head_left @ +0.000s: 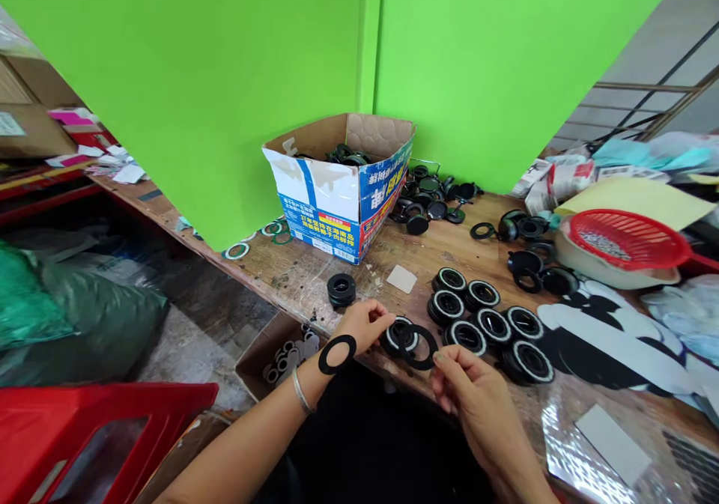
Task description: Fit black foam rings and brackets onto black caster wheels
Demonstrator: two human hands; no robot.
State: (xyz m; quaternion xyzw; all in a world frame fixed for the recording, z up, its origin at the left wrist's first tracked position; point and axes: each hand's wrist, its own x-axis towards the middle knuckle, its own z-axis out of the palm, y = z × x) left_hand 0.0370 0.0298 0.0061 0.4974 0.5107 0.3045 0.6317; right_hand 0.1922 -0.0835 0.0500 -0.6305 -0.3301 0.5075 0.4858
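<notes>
My right hand (469,380) pinches the right edge of a thin flat black ring (431,354) between thumb and fingers. That ring hangs over part of a round black piece with a whitish speckled rim (396,333) at the table's front edge. Just left of this piece is my left hand (364,326), thumb and fingertips closed together; anything between them is too small to make out. Another flat black ring (324,360) lies on the back of my left wrist, above a silver bracelet (302,393). A small stack of black rings (341,288) stands beyond my left hand.
Several white-rimmed round pieces (494,326) cluster right of my hands. A cardboard box (320,227) with black parts stands near the green panel (225,92). Further right are loose black parts (531,260) and a red basket (629,238). A box of rings (252,369) sits below the table edge.
</notes>
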